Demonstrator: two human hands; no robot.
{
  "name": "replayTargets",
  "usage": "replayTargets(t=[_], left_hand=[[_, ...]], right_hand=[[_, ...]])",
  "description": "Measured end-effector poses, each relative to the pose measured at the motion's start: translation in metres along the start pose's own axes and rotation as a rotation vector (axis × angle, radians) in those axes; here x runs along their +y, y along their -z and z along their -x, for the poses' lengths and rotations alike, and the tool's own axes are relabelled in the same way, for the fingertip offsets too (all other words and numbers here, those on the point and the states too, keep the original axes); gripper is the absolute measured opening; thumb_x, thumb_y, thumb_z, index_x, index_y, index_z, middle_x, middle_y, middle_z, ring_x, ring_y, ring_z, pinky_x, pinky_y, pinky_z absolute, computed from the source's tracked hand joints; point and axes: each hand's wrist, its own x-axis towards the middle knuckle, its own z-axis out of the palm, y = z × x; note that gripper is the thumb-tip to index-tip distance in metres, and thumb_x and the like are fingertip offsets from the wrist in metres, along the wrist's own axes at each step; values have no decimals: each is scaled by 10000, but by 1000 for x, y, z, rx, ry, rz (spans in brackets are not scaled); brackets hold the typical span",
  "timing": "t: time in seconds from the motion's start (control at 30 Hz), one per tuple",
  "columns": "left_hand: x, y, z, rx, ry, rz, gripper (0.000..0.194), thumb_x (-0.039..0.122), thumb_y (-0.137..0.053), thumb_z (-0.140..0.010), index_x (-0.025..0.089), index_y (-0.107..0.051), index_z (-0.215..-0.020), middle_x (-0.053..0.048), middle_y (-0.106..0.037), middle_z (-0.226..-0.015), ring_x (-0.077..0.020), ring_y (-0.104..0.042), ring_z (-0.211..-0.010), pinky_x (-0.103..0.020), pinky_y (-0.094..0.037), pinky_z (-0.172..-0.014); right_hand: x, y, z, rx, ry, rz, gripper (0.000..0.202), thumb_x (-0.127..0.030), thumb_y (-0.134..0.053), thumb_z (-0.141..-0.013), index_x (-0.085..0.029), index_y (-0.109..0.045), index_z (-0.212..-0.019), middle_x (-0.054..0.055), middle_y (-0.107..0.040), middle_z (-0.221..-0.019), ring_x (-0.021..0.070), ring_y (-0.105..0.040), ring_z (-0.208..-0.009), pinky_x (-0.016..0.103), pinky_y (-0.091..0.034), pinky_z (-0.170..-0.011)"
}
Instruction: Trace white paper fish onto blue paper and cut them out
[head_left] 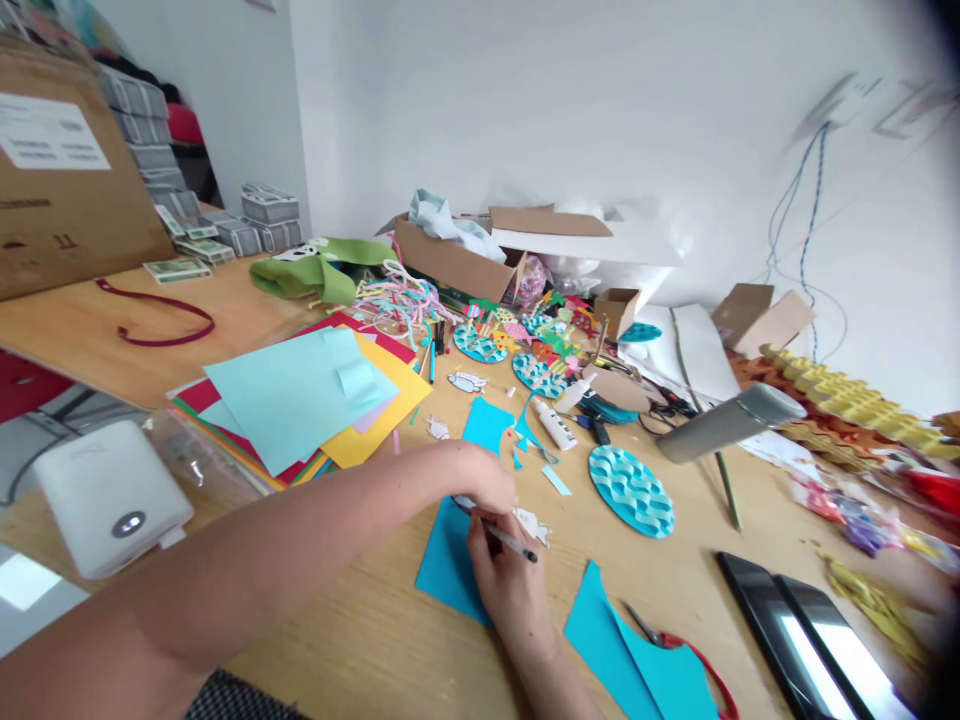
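Note:
My right hand (511, 580) is closed around a pen (514, 541), its fingers wrapped near the tip. It rests on a sheet of blue paper (448, 560). Just beyond, my left hand (484, 478) is bent down with its fingers together, holding a white paper fish cutout (533, 526) against the blue paper. The cutout's tail sticks out to the right; its middle is hidden under my hands, as is the pen's tip. Red-handled scissors (696, 655) lie at the right, partly covered by a cut blue sheet (626, 650).
Beyond my hands lie blue scraps (487, 425), a glue bottle (555, 424), a hot glue gun (594, 420) and a wavy blue oval (631, 490). Coloured paper (292, 390) is stacked left, near a white device (112, 500). A grey tumbler (727, 424) and dark tablets (810, 630) are right.

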Motion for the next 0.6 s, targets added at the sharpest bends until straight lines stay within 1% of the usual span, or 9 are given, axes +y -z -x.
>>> replayTargets(t=[0.03, 0.07, 0.13, 0.23, 0.33, 0.53, 0.6], left_hand=[[1, 1, 1, -51, -6, -29, 101, 160, -641, -727, 156, -739, -750, -118, -742, -785, -234, -667, -684, -277, -472, -592], [1, 2, 2, -99, -12, -57, 132, 133, -636, -711, 143, -740, -791, -134, -742, -826, -246, -671, -703, -281, -476, -584], [1, 4, 6, -136, -13, -96, 209, 116, -618, -712, 121, -733, -887, -163, -735, -916, -269, -679, -755, -291, -485, -578], [1, 7, 12, -149, -10, -130, 288, 111, -596, -732, 122, -706, -998, -174, -721, -997, -281, -682, -820, -294, -499, -595], [2, 10, 17, -152, -11, -145, 333, 105, -595, -733, 130, -685, -1052, -172, -715, -1026, -284, -684, -851, -295, -513, -619], [6, 13, 20, -155, -9, -149, 328, 105, -571, -736, 111, -691, -1042, -196, -709, -1024, -311, -685, -849, -336, -528, -635], [6, 12, 20, -159, -5, -149, 326, 104, -574, -736, 108, -688, -1042, -195, -711, -1020, -309, -685, -847, -331, -526, -634]], right_hand=[[0, 0, 0, -5, -10, -3, 117, -189, -490, -886, -187, -571, -802, 18, -612, -671, 152, -547, -574, 255, -416, -555], [0, 1, 1, -10, -20, -5, 130, -194, -490, -888, -189, -559, -778, 9, -594, -646, 145, -531, -551, 247, -402, -534], [0, 1, 1, -15, -32, -8, 163, -206, -491, -893, -195, -539, -738, -4, -568, -613, 137, -509, -525, 239, -383, -512], [0, 2, 1, -21, -36, -16, 172, -214, -488, -900, -197, -548, -740, -6, -571, -612, 136, -511, -525, 238, -385, -516], [0, 2, 1, -28, -37, -12, 172, -222, -481, -906, -199, -554, -752, -2, -579, -620, 138, -516, -527, 241, -390, -518], [-1, 2, 1, -31, -18, 27, 183, -229, -480, -906, -201, -530, -732, 11, -585, -629, 148, -528, -545, 250, -388, -517], [-1, 2, 2, -30, -16, 29, 183, -225, -479, -908, -202, -527, -733, 12, -586, -633, 148, -530, -550, 250, -387, -518]])
